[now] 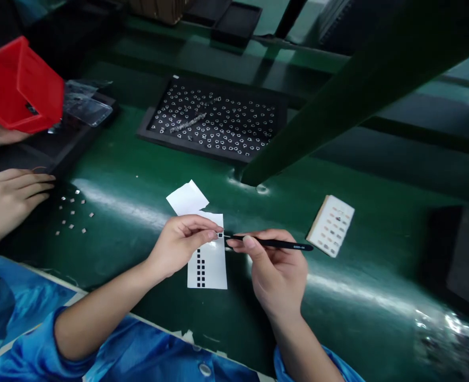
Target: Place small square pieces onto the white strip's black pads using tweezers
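Near the middle of the view, my left hand point(176, 241) pinches a tiny light-coloured piece with a small black square point(220, 235) on it. My right hand point(278, 270) is closed around black tweezers point(286, 244), whose tips reach to that piece; whether they touch it I cannot tell. Beneath both hands lies a white paper sheet point(216, 273) bearing small black squares in two columns. A second white paper piece point(187, 197) sits just behind it. To the right rests a white block point(332, 225) with rows of small parts on its face.
At the left, a co-worker's hand point(7, 207) is near scattered small metal pieces point(72, 213); a red bin point(43, 95) is held above. Behind, a black tray point(214, 147) carries many small rings. A green slanted post point(318, 127) meets the green table point(131, 183).
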The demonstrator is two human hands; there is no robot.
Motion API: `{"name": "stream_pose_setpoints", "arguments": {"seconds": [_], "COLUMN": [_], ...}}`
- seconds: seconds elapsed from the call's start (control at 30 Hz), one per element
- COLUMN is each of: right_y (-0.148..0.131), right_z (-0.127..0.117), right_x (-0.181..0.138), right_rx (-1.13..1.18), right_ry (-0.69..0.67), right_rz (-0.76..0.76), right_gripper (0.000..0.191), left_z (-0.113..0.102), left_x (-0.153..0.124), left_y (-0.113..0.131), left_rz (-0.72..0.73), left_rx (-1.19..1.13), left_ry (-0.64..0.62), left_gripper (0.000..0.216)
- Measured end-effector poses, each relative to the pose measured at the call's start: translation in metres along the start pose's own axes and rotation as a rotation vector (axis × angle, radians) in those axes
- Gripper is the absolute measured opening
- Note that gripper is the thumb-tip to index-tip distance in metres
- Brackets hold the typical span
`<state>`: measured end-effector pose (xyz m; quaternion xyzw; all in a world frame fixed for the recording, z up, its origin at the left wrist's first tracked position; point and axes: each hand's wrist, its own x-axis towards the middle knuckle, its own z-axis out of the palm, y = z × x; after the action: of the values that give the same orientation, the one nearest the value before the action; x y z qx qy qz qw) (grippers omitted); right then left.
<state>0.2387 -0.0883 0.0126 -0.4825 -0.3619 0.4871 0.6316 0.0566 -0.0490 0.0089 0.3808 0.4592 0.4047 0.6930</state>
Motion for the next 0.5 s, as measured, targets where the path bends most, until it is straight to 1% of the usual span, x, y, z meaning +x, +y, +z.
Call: {"name": "stream_pose_setpoints", "arguments": {"seconds": [0.13,0.33,0.5], "right_y": [0.0027,0.0012,-0.0017], "right_z": [-0.0020,-0.0022,0.0003], "right_x": [-0.0023,-0.0023,-0.0050], "right_rx": [-0.029,-0.045,-0.135], "right_ry": [0.007,-0.004,-0.045], "right_rz": [-0.024,-0.031,-0.116], "right_gripper": [0.018,0.018,0.017], "left_z": [-0.0006,0.0001,0.0008], "left_x": [-0.0014,-0.0031,-0.0041], "left_y": [0.0022,0.0052,0.0093], "left_rz": [0.022,0.001,-0.002], "left_rx": [-0.014,-0.041,-0.017], "left_ry": [0.002,-0.007,0.009], "left_gripper": [0.006,0.006,0.007]}}
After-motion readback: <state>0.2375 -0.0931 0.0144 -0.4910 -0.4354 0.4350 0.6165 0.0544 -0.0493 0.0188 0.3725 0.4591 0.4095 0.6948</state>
